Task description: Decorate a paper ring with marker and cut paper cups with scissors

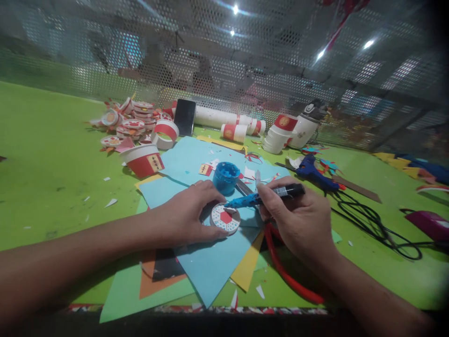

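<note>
My left hand (194,217) grips a small round white disc (225,218) by its edge, thumb in front and fingers behind. On the disc's top are a red centre and blue dots. A marker (245,201) with a blue-smeared barrel and black end is pinched in my right hand (298,215), its tip at the disc's upper edge. Just behind the disc stands an open jar of blue paint (226,179). Light blue paper sheets (210,267) lie underneath. Below my right hand shows a red curved handle (287,276), its other end hidden.
A red-and-white paper cup (143,160) and a pile of decorated discs (135,121) are at the left. A phone (184,117) leans at the back. Stacked cups (278,135), a blue glue gun (314,171), its black cable (368,220) and a purple object (428,224) lie rightward.
</note>
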`<state>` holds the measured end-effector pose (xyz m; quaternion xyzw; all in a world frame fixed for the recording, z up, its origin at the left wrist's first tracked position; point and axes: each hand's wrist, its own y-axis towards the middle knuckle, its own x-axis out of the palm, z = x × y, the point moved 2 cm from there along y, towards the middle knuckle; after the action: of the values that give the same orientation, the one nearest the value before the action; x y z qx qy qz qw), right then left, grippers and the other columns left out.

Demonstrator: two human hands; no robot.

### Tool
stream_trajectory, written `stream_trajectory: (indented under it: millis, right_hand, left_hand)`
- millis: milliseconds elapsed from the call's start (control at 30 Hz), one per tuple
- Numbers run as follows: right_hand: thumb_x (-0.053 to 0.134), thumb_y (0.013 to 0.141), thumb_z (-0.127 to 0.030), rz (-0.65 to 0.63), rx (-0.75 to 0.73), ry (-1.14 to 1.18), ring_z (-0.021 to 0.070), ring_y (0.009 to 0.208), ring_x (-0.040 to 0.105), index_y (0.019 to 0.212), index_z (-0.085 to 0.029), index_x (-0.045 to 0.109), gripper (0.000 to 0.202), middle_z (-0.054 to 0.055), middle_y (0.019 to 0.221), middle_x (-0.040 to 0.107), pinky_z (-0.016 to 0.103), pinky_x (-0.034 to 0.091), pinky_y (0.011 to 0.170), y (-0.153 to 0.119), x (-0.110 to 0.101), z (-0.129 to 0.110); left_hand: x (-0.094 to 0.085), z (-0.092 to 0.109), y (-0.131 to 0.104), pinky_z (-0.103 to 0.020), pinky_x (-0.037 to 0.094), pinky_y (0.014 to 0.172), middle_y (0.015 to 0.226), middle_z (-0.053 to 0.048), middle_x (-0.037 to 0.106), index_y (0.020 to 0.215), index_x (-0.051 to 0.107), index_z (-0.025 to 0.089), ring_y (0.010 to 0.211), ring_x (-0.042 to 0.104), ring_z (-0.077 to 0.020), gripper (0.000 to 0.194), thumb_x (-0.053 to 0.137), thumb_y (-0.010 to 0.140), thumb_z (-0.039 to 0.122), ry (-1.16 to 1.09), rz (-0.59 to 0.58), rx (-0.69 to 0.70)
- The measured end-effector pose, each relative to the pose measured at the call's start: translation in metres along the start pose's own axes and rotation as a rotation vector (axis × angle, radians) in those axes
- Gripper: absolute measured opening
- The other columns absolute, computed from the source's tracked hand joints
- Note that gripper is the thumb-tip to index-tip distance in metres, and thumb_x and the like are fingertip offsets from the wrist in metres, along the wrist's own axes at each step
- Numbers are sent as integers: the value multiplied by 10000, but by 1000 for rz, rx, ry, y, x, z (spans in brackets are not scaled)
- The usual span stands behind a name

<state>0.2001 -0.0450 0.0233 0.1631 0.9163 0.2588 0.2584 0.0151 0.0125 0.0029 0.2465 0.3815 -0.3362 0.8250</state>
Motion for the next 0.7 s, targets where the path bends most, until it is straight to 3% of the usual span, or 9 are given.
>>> stream_trajectory:
  millis: [433,700]
  right_hand:
    - [672,822,-357,-41,-9,-10,91,429,471,699,-188,601,222,-61,498,533,235,401,456,0,2,2]
    - [693,805,-361,-25,-2,-57,87,451,412,583,-194,544,315,-62,490,474,236,340,453,1,3,0]
  left_hand:
    - [0,-1,0,-348,433,788,1001,-72,550,1029,615,156,899,519,-220,389,707,729,387,-9,15,28]
    - [1,-2,1,-335,435,769,1000,-67,556,1022,603,169,881,516,-210,405,718,716,409,5,9,-1]
